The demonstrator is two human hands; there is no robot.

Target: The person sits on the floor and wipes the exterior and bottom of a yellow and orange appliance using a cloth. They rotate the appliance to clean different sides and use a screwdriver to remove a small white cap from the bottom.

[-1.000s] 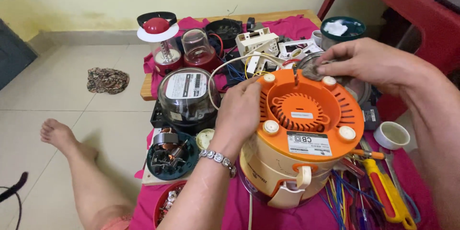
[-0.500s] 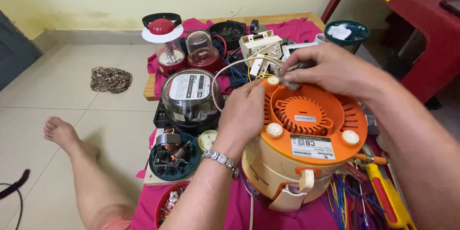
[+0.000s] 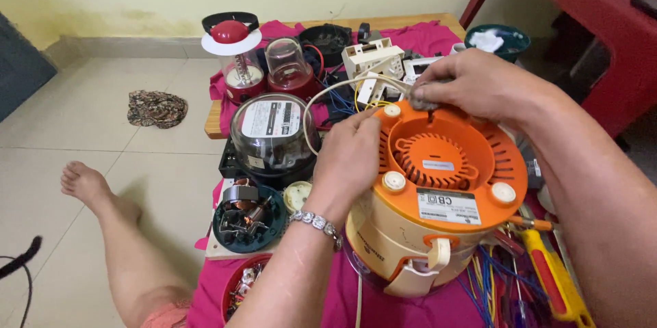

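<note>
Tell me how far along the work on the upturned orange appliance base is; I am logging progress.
Done: the orange base lies underside up, and its white feet are in place. In hand: the left hand steadies the rim while the right hand's fingers press something small and grey at the far edge. Left: the cord trails loose, and the yellow screwdriver lies unused alongside.

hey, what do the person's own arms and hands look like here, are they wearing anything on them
Both forearms are bare, with no sleeves in view and no gloves on the hands. The left hand has a silver-coloured bracelet of chunky shiny links around its wrist. The right hand shows no ring, watch or band, and the right forearm is bare as far as the picture shows.
</note>
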